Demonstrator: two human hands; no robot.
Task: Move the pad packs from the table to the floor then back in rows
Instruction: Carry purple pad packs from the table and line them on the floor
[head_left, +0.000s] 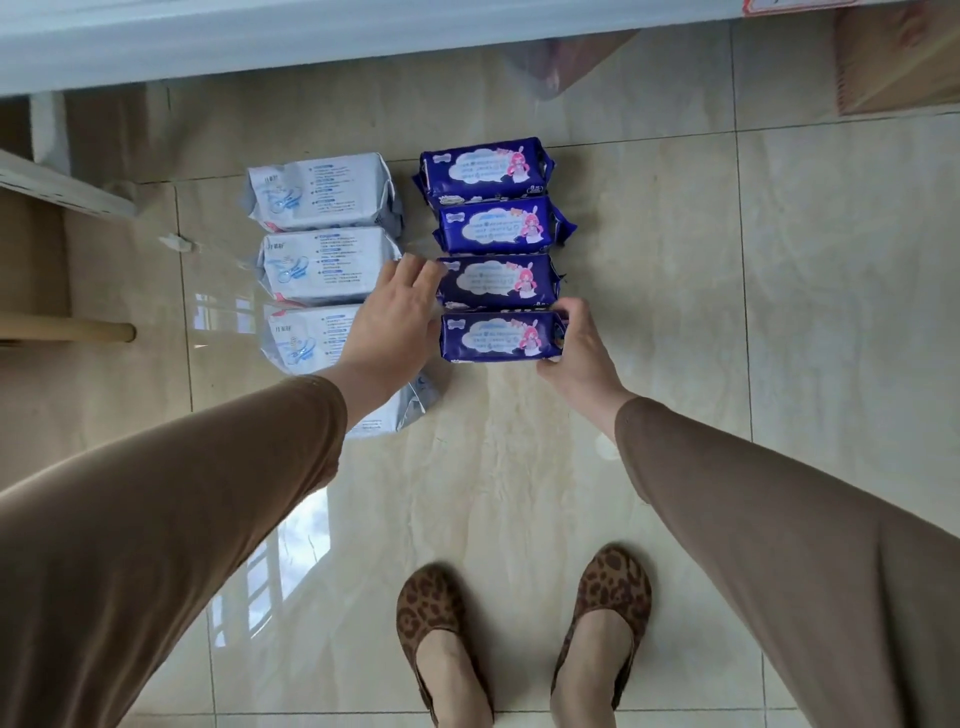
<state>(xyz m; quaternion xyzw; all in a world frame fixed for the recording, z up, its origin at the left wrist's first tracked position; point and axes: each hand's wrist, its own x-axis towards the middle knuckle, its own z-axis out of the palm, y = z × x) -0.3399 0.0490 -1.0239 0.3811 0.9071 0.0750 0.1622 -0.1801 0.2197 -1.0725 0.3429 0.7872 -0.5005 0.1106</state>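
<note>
Two rows of pad packs lie on the tiled floor (675, 312). The left row is several white packs (322, 192); my left forearm hides part of the nearest one (410, 410). The right row is several dark blue packs (485, 169) with a pink cartoon figure. My right hand (576, 353) pinches the right end of the nearest blue pack (498, 336), thumb on its near side and fingers over its far edge. My left hand (395, 317) reaches between the rows with straight fingers, which touch the left ends of the nearest blue pack and the one behind it (496, 280).
The pale table edge (311, 47) runs across the top of the view. A cardboard box (898, 62) stands at the far right, and wooden furniture (52, 327) at the left. My feet in leopard-print shoes (519, 623) stand on the tiles below the rows.
</note>
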